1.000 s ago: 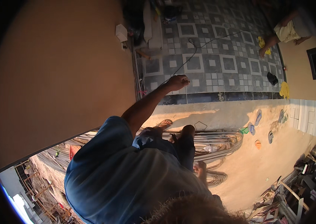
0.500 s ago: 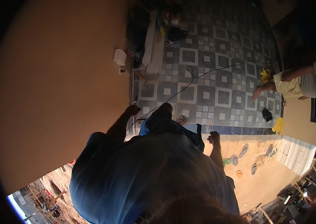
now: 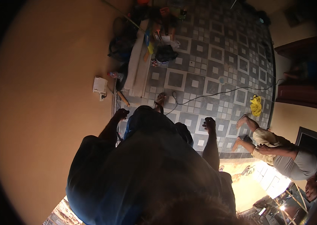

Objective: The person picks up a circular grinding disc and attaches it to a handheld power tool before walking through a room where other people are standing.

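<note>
My left hand (image 3: 121, 114) hangs beside the tan wall, fingers curled in, and nothing shows in it. Over the tiles to my right, my right hand (image 3: 209, 123) is held with its fingers folded into a loose fist; no object sticks out of it. Neither hand touches anything. One bare foot (image 3: 161, 99) of mine is forward on the patterned tile floor (image 3: 188, 108). A wooden stick (image 3: 122, 99) lies ahead of my left hand, close to a white wall box (image 3: 100, 85) with a plug below it.
A dark cable (image 3: 218, 93) snakes across the tiles. Long pale boards (image 3: 136, 65) lie along the left wall, with a black bag (image 3: 166, 53) and tools beside them. At right a person (image 3: 289, 161) sits by the wall, legs outstretched; a yellow cloth (image 3: 256, 105) lies farther on.
I have moved forward from the doorway over the tiles, and my right foot or leg positions have shifted. The boards, wall box and seated person are now nearer. Both hands stay curled.
</note>
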Demonstrator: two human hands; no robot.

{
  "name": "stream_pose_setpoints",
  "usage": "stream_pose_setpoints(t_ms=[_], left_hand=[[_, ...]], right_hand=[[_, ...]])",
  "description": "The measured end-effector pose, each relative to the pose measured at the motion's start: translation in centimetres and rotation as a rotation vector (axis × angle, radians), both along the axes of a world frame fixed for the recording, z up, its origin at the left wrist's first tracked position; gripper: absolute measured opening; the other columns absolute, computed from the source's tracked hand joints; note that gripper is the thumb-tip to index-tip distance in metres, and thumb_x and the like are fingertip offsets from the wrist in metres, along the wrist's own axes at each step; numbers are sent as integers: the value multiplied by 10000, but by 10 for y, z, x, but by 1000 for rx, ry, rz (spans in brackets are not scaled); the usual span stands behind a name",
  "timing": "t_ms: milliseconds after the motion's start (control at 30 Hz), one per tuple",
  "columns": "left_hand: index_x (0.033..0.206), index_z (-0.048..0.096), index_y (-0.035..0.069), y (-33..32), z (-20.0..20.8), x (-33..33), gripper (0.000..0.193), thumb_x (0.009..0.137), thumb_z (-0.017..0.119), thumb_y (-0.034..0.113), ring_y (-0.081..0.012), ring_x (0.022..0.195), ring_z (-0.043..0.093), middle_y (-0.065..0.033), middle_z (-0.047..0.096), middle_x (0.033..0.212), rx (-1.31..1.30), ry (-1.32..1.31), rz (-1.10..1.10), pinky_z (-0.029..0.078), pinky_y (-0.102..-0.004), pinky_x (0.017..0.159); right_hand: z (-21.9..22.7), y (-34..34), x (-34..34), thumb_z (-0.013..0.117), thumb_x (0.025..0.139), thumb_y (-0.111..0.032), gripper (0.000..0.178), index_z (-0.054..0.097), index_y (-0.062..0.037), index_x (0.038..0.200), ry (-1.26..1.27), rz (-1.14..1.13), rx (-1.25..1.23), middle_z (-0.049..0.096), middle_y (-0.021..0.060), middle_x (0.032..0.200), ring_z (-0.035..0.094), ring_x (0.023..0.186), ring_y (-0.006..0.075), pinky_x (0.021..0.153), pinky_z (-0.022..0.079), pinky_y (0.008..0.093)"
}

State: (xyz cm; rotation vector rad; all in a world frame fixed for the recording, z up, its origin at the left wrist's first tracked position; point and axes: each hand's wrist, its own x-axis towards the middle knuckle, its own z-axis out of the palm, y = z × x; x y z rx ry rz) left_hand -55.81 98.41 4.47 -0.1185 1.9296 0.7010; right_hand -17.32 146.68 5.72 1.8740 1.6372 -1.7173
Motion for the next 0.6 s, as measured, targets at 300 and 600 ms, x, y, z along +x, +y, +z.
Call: stream_pose_setpoints(t_ms=[300,600], left_hand=[[1014,674,75,450,60,-313,285,902,556,309,-291,985,635,-126,660,1020,301,899,-822,501,-404,854],[1041,670,69,636,-24,-355,292,880,574,293,-301,994,622,-109,667,973,99,794,-945,493,-413,872]], right_hand=[[-1,29,20,638,871,-309,231,646,-137,1025,-334,133,-322,669,63,785,646,602,189,492,472,326],[-45,471,-190,709,833,-310,278,684,-139,1050,-96,428,187,684,71,766,629,577,202,547,520,352]])
